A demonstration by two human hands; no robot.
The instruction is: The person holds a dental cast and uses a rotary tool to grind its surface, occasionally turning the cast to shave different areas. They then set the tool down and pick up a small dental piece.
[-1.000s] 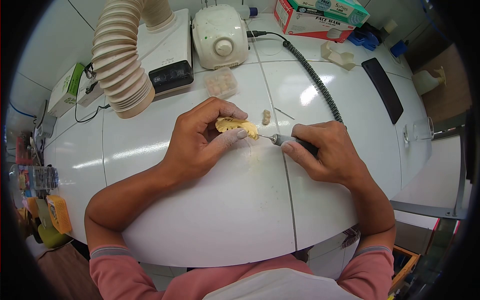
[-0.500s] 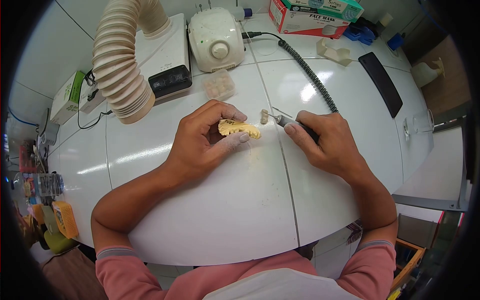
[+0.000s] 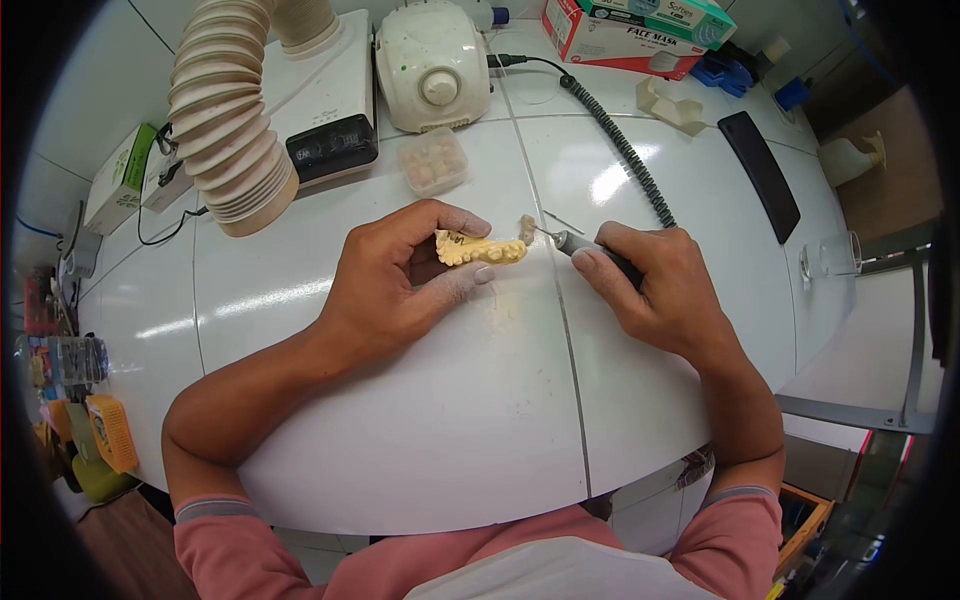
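My left hand (image 3: 405, 275) grips a yellow dental model (image 3: 480, 250) between thumb and fingers, its row of teeth facing me and dark handwriting on its upper side. In my right hand (image 3: 650, 285) is a grey rotary handpiece (image 3: 600, 255), held like a pen with its thin bur pointing left. Just beyond the bur tip, a small beige tooth-shaped piece (image 3: 527, 228) sits on the white table by the model's right end. A thin metal pin (image 3: 564, 221) lies behind the handpiece. Pale dust coats my left fingertips.
A white control unit (image 3: 437, 80) with a knob stands at the back, its coiled black cord (image 3: 625, 150) running right. A ribbed suction hose (image 3: 230, 130) hangs at left. A small clear box (image 3: 433, 162), face mask boxes (image 3: 625, 40) and a black curved bar (image 3: 760, 175) are also on the table (image 3: 450, 430).
The dental model has been turned in my left hand, so its teeth show more fully. The handpiece stays in my right hand. The whole view has shifted slightly.
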